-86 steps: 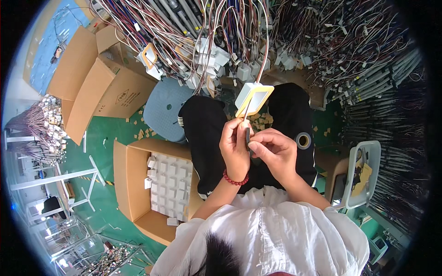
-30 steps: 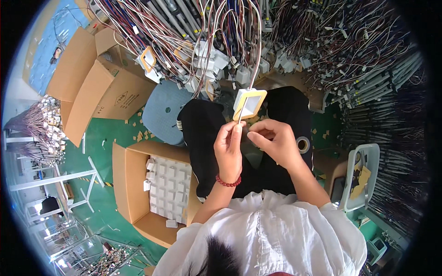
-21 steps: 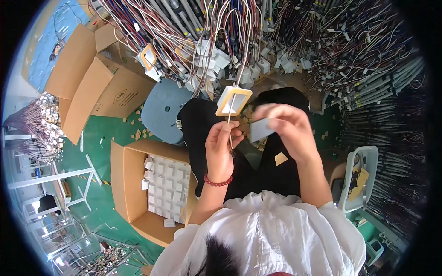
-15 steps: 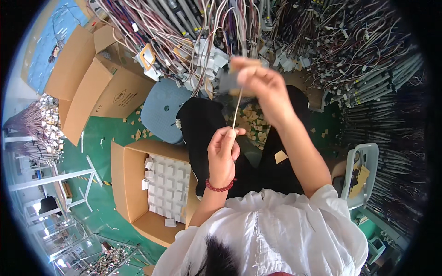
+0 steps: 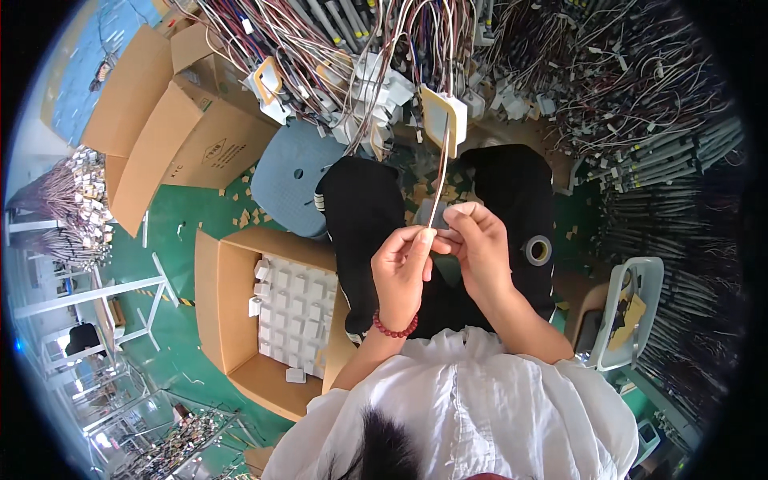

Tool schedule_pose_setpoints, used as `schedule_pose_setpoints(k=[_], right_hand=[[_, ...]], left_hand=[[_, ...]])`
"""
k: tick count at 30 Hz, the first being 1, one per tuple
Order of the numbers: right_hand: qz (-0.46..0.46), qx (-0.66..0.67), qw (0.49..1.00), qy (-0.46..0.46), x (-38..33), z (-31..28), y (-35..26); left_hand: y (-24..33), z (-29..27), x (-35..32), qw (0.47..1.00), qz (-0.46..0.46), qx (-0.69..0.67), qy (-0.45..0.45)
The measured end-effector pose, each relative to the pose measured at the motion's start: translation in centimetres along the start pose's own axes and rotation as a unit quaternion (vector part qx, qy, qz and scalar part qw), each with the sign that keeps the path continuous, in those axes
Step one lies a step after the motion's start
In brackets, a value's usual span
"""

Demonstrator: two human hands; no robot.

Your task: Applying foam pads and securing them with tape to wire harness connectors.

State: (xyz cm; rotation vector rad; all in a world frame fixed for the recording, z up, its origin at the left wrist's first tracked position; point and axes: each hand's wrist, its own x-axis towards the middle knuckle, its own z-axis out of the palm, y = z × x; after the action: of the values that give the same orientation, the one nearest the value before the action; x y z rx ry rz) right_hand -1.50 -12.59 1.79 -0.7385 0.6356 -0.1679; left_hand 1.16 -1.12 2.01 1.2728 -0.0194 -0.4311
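Observation:
My left hand [image 5: 402,270], with a red bead bracelet at the wrist, pinches a thin brown and white cable [image 5: 441,180] between thumb and fingers. The cable runs up to a white box-shaped part [image 5: 458,120] with a tan square gasket [image 5: 436,120] on its face. My right hand [image 5: 482,244] is beside the left, its thumb and finger pinched on a small grey square piece [image 5: 433,214] next to the cable. What kind of piece it is I cannot make out. Over my right thigh lies a roll of tape [image 5: 538,250].
An open carton [image 5: 276,396] with rows of white parts stands at my left. Behind it are a blue stool [image 5: 288,180] and a larger carton [image 5: 216,148]. Cable bundles [image 5: 640,88] hang ahead and right. A pale bin [image 5: 650,300] sits at right; tan scraps litter the floor.
My right hand has come down from the upper end of the cable to beside my left hand. The gasketed white part now shows plainly, and the tape roll has come into sight.

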Motion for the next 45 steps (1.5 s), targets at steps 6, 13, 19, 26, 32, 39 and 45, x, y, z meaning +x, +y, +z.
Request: schedule_pose_setpoints(k=[6,13,19,26,32,39,45], right_hand=[[-0.022,-0.011,1.000,-0.003,-0.5,0.2,-0.4],[0.002,-0.007,0.993,-0.120,-1.0,-0.5,-1.4],[0.100,0.122,0.943,-0.292,1.4,-3.2,-1.8],[0.146,0.185,0.899,-0.368,2.2,-2.7,-0.7],[0.092,0.109,0.919,-0.368,2.2,-3.1,-0.7],[0.010,-0.001,0.964,-0.265,1.1,-1.9,-0.8],[-0.006,-0.015,0.969,-0.245,0.4,-2.6,-1.3]], left_hand=[[0.1,0.3,-0.2,1.000,-0.001,0.004,0.005],[0.1,0.2,-0.1,0.999,-0.029,-0.029,0.014],[0.7,0.8,-0.8,0.995,-0.059,-0.080,-0.031],[0.4,0.7,-1.1,0.993,-0.059,-0.091,-0.055],[-0.2,0.7,-1.3,0.994,-0.048,-0.071,-0.071],[-0.8,1.0,-1.7,0.986,0.092,0.138,-0.012],[4.3,-4.5,4.5,0.922,0.128,0.339,-0.134]])
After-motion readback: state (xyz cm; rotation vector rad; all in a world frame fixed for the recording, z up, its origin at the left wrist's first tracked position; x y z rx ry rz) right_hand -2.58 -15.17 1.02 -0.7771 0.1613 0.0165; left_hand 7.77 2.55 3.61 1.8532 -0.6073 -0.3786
